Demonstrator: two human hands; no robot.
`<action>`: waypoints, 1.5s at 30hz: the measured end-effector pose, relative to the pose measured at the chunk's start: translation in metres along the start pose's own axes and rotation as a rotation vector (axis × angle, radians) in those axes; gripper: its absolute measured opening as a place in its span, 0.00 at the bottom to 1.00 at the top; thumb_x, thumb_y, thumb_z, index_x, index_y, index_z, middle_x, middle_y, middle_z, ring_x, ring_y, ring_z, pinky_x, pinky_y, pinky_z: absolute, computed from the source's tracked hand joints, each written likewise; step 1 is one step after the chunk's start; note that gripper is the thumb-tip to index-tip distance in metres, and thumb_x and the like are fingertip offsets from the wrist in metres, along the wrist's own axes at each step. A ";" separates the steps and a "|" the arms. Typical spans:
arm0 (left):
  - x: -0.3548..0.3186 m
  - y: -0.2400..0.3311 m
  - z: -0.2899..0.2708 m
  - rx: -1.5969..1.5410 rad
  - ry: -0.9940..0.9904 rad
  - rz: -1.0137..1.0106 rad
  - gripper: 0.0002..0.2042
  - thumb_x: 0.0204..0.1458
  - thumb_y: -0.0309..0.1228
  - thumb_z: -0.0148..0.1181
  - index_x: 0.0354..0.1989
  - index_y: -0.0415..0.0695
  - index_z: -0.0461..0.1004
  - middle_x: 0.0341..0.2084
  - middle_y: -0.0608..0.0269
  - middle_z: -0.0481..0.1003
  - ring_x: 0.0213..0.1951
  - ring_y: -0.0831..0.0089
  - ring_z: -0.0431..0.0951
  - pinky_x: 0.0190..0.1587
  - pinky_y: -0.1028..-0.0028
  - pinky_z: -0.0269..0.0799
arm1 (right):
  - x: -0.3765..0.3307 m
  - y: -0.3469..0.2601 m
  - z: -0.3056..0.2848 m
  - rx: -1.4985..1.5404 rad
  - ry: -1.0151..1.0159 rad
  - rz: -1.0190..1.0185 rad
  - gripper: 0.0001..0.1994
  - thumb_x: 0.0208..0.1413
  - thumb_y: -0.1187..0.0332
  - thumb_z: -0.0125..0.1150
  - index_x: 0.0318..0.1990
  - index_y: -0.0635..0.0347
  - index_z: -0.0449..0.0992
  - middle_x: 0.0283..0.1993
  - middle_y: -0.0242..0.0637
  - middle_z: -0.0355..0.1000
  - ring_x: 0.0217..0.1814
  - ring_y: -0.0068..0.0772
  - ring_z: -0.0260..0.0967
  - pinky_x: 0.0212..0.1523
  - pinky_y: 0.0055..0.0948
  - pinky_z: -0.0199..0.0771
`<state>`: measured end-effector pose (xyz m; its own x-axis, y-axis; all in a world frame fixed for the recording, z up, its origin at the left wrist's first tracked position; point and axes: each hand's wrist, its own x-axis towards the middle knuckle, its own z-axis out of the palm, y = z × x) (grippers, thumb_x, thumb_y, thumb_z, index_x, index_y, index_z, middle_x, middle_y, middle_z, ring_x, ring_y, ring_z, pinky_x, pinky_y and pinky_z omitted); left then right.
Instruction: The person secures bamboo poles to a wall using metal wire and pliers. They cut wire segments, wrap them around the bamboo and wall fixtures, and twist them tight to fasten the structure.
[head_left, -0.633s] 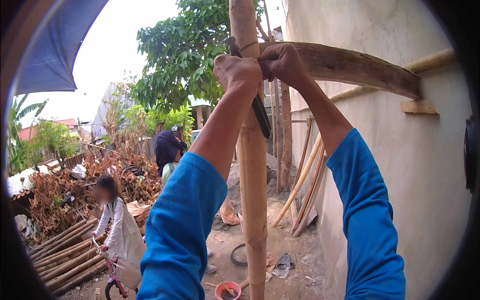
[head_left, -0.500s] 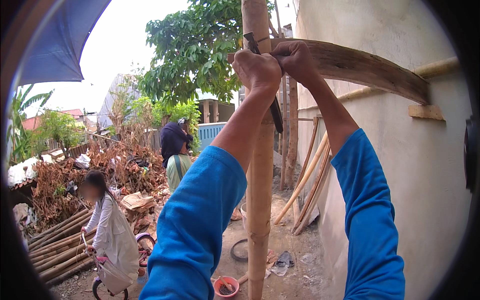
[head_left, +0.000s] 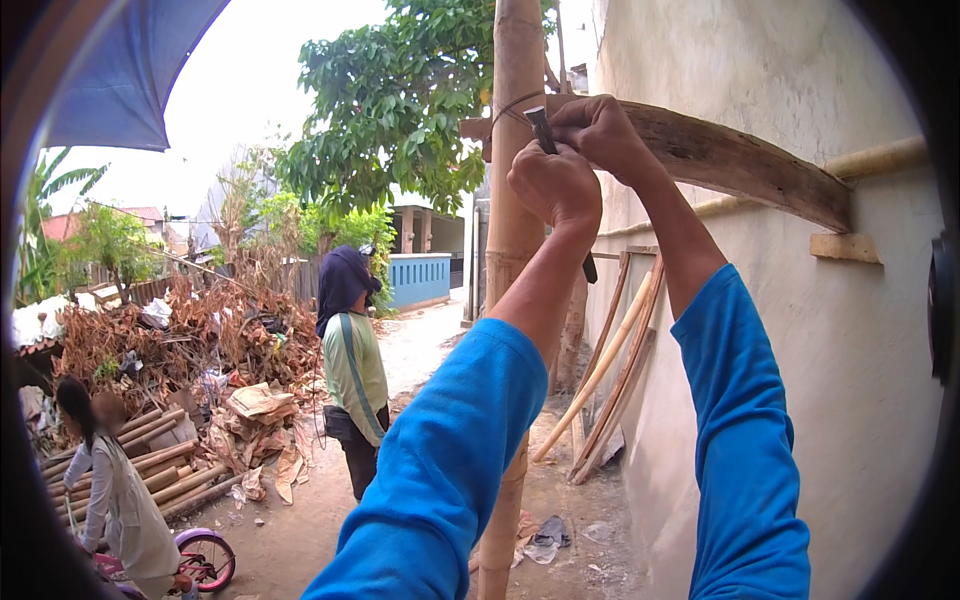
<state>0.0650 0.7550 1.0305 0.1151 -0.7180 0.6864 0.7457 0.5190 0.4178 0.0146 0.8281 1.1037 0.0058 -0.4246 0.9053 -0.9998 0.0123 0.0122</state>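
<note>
Up at 12 o'clock, the left hand (head_left: 553, 185) is fisted around pliers (head_left: 545, 130) biting the wire (head_left: 505, 108) that ties plank (head_left: 740, 165) to pole (head_left: 515, 200), the right hand (head_left: 600, 130) clamped beside it; overtwisting could snap the wire.

Dark pliers (head_left: 548, 135) gripped upright, wire loop (head_left: 505, 108) around vertical bamboo pole (head_left: 516, 150)

Two hands (head_left: 555, 185) (head_left: 600, 130); one bamboo post (head_left: 515, 230); one plank (head_left: 740, 165); two bystanders (head_left: 350, 370) (head_left: 115, 500).
</note>
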 end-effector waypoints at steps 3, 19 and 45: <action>0.000 0.001 0.003 -0.040 0.004 -0.057 0.08 0.51 0.25 0.61 0.23 0.34 0.81 0.20 0.44 0.78 0.27 0.51 0.81 0.33 0.55 0.72 | 0.001 -0.005 -0.004 0.010 -0.023 0.070 0.06 0.57 0.76 0.66 0.39 0.68 0.84 0.31 0.33 0.79 0.32 0.16 0.71 0.31 0.21 0.73; -0.021 -0.024 0.009 -0.665 -0.022 -0.258 0.08 0.60 0.22 0.58 0.39 0.28 0.80 0.28 0.57 0.82 0.30 0.74 0.82 0.32 0.75 0.75 | -0.003 -0.005 0.005 0.065 0.033 0.119 0.08 0.57 0.77 0.67 0.44 0.69 0.83 0.36 0.39 0.82 0.33 0.21 0.78 0.32 0.22 0.79; -0.028 -0.031 -0.055 -0.773 -0.429 -0.515 0.10 0.61 0.27 0.60 0.39 0.28 0.77 0.26 0.57 0.78 0.27 0.71 0.82 0.24 0.74 0.80 | -0.014 -0.038 0.022 -0.081 0.121 0.203 0.11 0.54 0.77 0.68 0.44 0.74 0.81 0.34 0.44 0.81 0.33 0.27 0.80 0.34 0.24 0.82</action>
<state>0.0746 0.7338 0.9654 -0.4707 -0.4637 0.7506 0.8748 -0.3558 0.3288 0.0521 0.8136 1.0811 -0.1885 -0.2944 0.9369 -0.9761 0.1608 -0.1459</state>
